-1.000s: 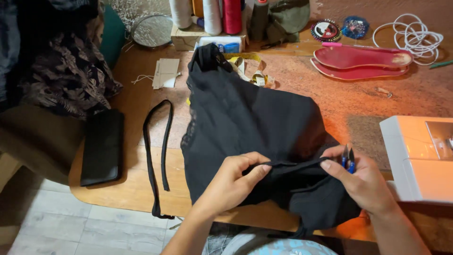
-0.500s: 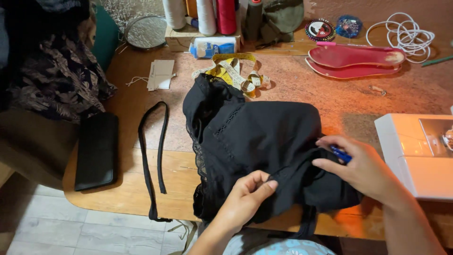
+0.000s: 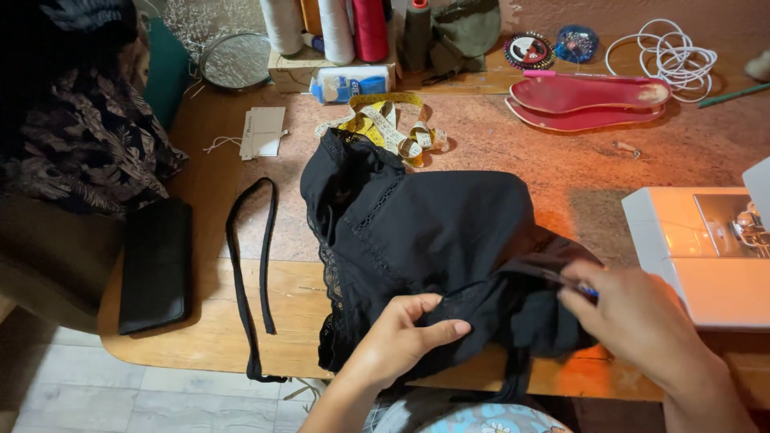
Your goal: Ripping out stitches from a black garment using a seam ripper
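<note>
While the black garment point(image 3: 437, 240) is pinched by the left hand point(image 3: 401, 341), its strap and a small blue tool are gripped by the right hand point(image 3: 634, 321); steadier tension is probably needed next.

white-blue box point(image 3: 350, 82) by spools, white tags point(image 3: 262, 131)

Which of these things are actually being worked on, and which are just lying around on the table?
In hand:
black garment, gripped by the left hand and the right hand
small blue tool in the right hand

Lying about:
black strap
yellow tape measure
thread cones
red insoles
white cord
black wallet
</note>
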